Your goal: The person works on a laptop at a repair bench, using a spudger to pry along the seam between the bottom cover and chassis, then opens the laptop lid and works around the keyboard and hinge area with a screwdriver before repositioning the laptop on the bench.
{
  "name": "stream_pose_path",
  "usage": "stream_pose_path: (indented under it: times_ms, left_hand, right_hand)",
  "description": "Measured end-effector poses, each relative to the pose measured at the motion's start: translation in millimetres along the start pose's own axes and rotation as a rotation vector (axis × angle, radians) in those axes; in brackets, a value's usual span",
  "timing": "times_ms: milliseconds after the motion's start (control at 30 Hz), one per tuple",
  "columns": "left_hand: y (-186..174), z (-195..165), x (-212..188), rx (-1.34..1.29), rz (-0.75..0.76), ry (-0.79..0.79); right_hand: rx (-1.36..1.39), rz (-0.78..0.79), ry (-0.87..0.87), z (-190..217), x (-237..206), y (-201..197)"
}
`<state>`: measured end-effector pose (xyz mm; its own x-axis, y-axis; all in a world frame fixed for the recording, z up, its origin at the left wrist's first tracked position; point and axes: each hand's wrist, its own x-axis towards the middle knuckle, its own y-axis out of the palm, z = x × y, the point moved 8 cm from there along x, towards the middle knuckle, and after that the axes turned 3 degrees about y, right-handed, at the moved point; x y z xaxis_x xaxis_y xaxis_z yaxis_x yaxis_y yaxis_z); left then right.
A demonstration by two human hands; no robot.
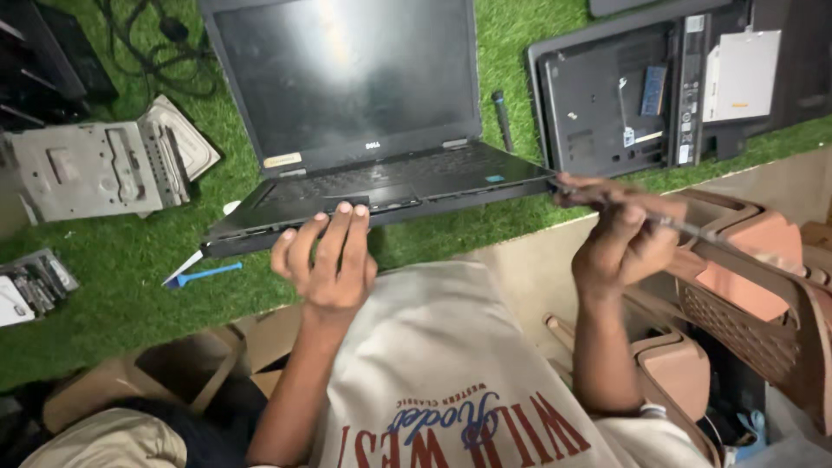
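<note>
One open black laptop (364, 121) sits at the centre of the green mat (113, 295), its dark screen tilted back toward 12 o'clock. The left hand (328, 260) lies at 6 o'clock of it, four fingers stretched flat over the front edge of the palm rest, thumb curled under; it presses there but grips nothing fully. The right hand (620, 238), at 3 o'clock of the laptop's front corner, is closed round one thin tool (607, 198), whose tip touches that right corner; the tool is blurred, so its kind cannot be told.

A second laptop (620, 100) lies upside down at 2 o'clock, its bottom cover off and its insides showing. One grey metal plate (95, 169) rests at 9 o'clock, with a second pale part just beside it. One blue pry stick (204, 275) lies at 8 o'clock, near the open laptop's left corner. One black pen-like stick (503, 121) stands between the two laptops. One brown plastic chair (754, 286) is at 4 o'clock, beside the right forearm.
</note>
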<state>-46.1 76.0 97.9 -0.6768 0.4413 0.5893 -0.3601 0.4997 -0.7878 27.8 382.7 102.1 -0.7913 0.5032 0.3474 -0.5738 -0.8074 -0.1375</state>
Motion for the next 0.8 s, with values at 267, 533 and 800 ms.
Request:
stream_pose_path:
  times_ms: [267,533,800]
  left_hand:
    - [4,-3,-7,0.007,-0.037,-0.028]
    - [3,-7,-7,0.001,-0.042,-0.042]
    - [4,-6,-6,0.002,-0.052,-0.033]
  right_hand:
    - [-0.073,0.188,0.221,13,36,12]
    - [-0.511,0.373,0.181,49,57,33]
    - [-0.818,0.512,0.129,65,78,63]
